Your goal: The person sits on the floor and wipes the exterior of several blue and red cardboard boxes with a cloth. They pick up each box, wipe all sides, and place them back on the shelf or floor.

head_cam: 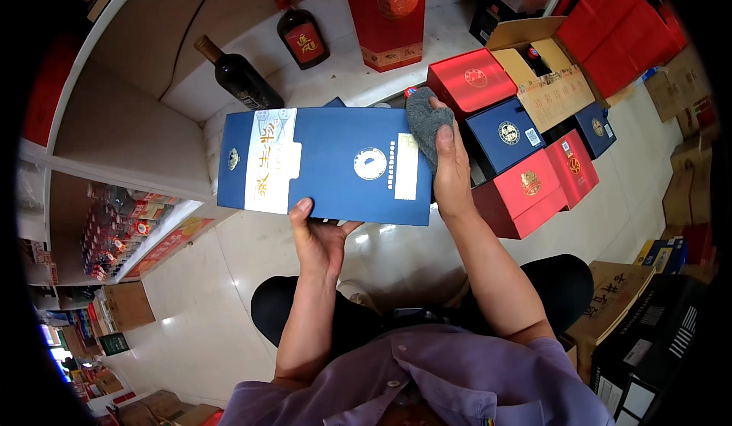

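Note:
A blue gift box (337, 165) with a white and silver band is held flat in front of me, its printed face up. My left hand (320, 240) grips its near long edge, thumb on top and fingers underneath. At the box's right end, my right hand (454, 168) holds a grey cloth (426, 123) pressed against that end. Behind the box stand a dark bottle with a gold neck (243, 80) and a flat dark bottle with a red label (303, 37). A tall red box (389, 20) stands to the right of them.
Red gift boxes (517, 197), a blue box (506, 134) and an open cardboard carton (552, 94) are grouped at the right. White shelving (143, 163) with small bottles lies left. Cartons (612, 294) and a black box (646, 334) stand at the lower right, beside my knee.

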